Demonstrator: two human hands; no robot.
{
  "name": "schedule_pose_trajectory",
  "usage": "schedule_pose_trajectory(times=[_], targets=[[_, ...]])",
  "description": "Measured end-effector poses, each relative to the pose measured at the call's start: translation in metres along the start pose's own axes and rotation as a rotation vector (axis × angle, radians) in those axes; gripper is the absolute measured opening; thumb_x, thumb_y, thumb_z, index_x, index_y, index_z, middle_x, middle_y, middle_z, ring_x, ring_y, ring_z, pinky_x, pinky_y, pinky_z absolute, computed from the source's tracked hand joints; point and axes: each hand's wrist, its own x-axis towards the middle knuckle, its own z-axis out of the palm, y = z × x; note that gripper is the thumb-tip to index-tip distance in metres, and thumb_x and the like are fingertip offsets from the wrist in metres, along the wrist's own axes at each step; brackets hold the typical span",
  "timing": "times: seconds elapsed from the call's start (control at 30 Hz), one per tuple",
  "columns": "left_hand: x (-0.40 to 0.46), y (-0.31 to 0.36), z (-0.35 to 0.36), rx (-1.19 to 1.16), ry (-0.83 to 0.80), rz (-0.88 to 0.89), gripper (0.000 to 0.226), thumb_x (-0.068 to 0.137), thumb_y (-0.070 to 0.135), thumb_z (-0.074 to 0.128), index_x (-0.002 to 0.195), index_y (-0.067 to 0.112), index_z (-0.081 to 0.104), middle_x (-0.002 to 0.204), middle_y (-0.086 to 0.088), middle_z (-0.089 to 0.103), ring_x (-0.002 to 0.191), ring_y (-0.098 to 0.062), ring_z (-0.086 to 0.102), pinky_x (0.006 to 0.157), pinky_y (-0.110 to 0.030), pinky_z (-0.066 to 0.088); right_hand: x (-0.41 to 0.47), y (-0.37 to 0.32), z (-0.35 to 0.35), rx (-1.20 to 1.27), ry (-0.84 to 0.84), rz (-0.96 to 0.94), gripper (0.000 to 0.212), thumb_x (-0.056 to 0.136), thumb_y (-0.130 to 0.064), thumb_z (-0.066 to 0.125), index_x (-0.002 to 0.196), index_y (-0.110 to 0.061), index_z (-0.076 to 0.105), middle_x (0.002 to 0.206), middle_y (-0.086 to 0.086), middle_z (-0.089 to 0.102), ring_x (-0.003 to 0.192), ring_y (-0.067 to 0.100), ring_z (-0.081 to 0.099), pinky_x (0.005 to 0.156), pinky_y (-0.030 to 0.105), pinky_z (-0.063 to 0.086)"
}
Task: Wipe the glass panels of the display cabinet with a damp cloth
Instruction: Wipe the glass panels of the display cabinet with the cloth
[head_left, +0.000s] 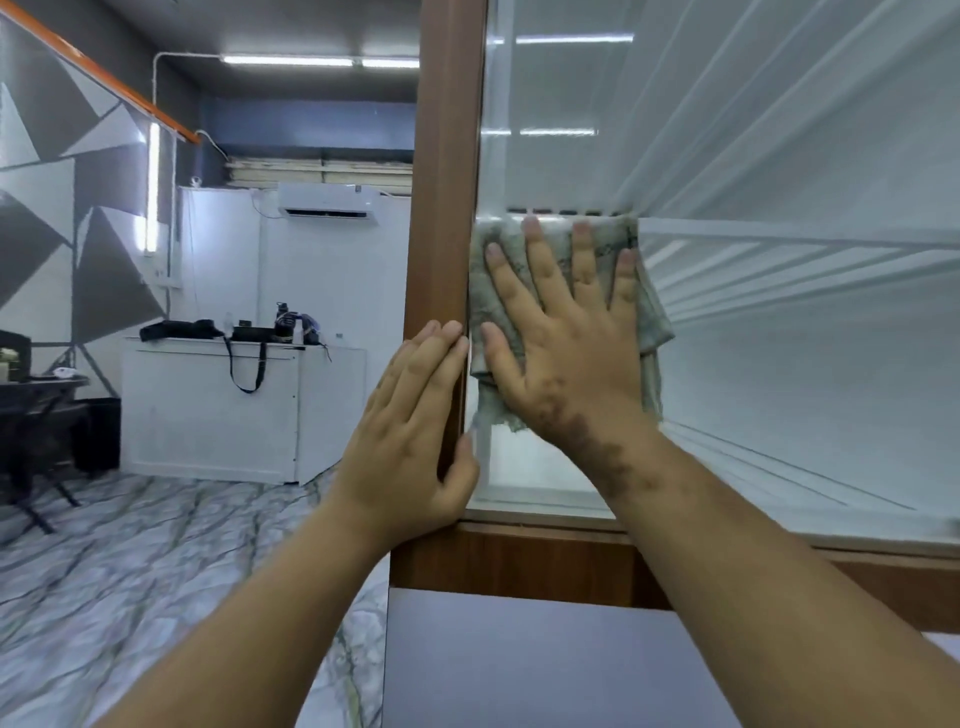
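Both hands lay flat: right hand (561, 332) pressing the limp cloth (647, 312) on fragile glass panel (779, 364), left hand (410, 415) bracing the frame (447, 182).

A low white cabinet (218, 410) stands on the marble-patterned floor (156, 561) at far left, its top carrying a black bag (176, 330) with a strap hanging over the front, a dark bottle (283, 322) and small dark items. A dark table (36, 387) sits further left.

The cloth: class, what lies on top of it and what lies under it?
On the cloth, the right hand presses flat. Under it is the glass panel; that covered patch cannot be seen.
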Motion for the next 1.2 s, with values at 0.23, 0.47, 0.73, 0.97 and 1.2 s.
schedule_pose_trajectory(times=[0.23, 0.47, 0.73, 0.97, 1.2], targets=[[-0.012, -0.002, -0.003, -0.029, -0.071, 0.0, 0.078, 0.081, 0.015, 0.06, 0.152, -0.007, 0.037, 0.163, -0.018, 0.032, 0.157, -0.031, 0.022, 0.128, -0.049, 0.023, -0.028, 0.066, -0.01, 0.05, -0.017, 0.072, 0.069, 0.101, -0.058, 0.029, 0.165, -0.037, 0.015, 0.174, -0.002, 0.009, 0.16, 0.036, -0.003, 0.123, 0.071, 0.001], [-0.021, -0.001, -0.008, -0.038, -0.069, -0.02, 0.066, 0.09, 0.019, 0.048, 0.15, -0.009, 0.04, 0.161, -0.021, 0.035, 0.155, -0.033, 0.026, 0.126, -0.052, 0.027, -0.016, -0.021, 0.008, 0.062, 0.028, 0.039, 0.067, 0.104, -0.05, 0.03, 0.166, -0.029, 0.017, 0.174, 0.005, 0.007, 0.16, 0.036, -0.001, 0.124, 0.066, -0.003], [-0.019, 0.046, 0.018, 0.066, -0.022, 0.036, 0.063, 0.092, 0.029, 0.055, 0.144, -0.006, 0.049, 0.153, -0.022, 0.047, 0.15, -0.038, 0.035, 0.121, -0.059, 0.032, -0.095, 0.034, 0.011, 0.07, 0.02, -0.058, 0.068, 0.101, -0.061, 0.039, 0.163, -0.037, 0.025, 0.174, -0.002, 0.014, 0.16, 0.032, 0.003, 0.123, 0.069, -0.002], [-0.02, 0.086, 0.05, 0.17, -0.199, 0.092, 0.066, 0.093, 0.042, 0.05, 0.145, 0.001, 0.052, 0.152, -0.018, 0.05, 0.148, -0.035, 0.038, 0.123, -0.054, 0.03, -0.147, 0.2, -0.004, 0.05, 0.019, 0.163, 0.07, 0.098, -0.062, 0.042, 0.162, -0.034, 0.031, 0.173, 0.001, 0.017, 0.16, 0.035, 0.005, 0.123, 0.068, -0.001], [-0.021, 0.088, 0.05, 0.192, -0.221, 0.076, 0.064, 0.093, 0.042, 0.049, 0.143, 0.002, 0.054, 0.153, -0.018, 0.049, 0.149, -0.036, 0.037, 0.123, -0.056, 0.029, -0.165, 0.26, -0.017, 0.104, -0.01, 0.15, 0.068, 0.101, -0.057, 0.041, 0.163, -0.032, 0.026, 0.173, 0.0, 0.012, 0.16, 0.032, -0.003, 0.126, 0.062, -0.004]])
